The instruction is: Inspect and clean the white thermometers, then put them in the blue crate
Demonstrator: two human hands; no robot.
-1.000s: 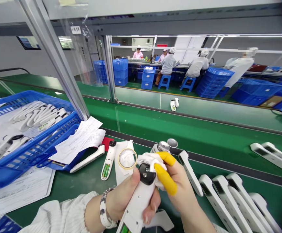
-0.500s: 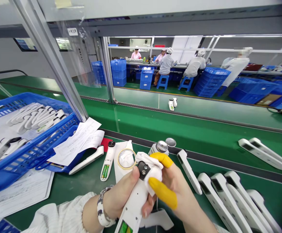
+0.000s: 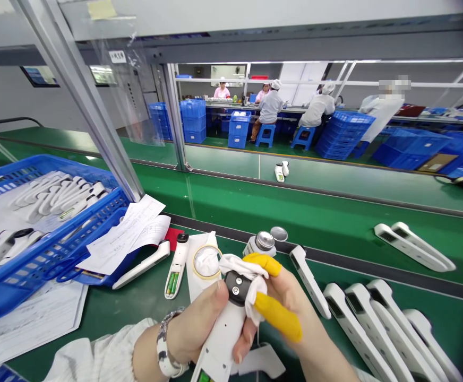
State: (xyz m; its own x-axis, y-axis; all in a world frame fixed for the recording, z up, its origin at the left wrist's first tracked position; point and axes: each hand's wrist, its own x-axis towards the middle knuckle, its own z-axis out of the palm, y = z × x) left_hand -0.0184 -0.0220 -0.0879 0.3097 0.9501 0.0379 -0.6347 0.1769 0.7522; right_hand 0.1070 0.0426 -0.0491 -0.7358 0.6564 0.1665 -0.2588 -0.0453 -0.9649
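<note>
My left hand (image 3: 195, 326) is wrapped round a white handheld infrared thermometer (image 3: 222, 337), its back facing me and green batteries showing in its compartment at the bottom edge. Two metal-rimmed sensor holes show in its black head. In my right hand (image 3: 285, 297), with yellow finger cots on thumb and forefinger, a white cloth (image 3: 235, 262) is pinched against that head. Beneath the hands lies another white part (image 3: 261, 362), partly covered. A metal-topped bottle (image 3: 264, 241) stands beyond, beside a roll of tape (image 3: 207, 261) on paper.
Several thermometers (image 3: 359, 323) lie in a row at right; two more (image 3: 414, 246) rest on the green belt. A blue basket (image 3: 56, 241) of thermometers stands at left with papers (image 3: 122, 236) beside it. A metal post (image 3: 92, 101) rises behind. People sit at a far bench.
The cloth has shifted on the thermometer's black head, so more of the head shows. My right thumb has moved slightly right and down. The two thermometers on the belt have slid left.
</note>
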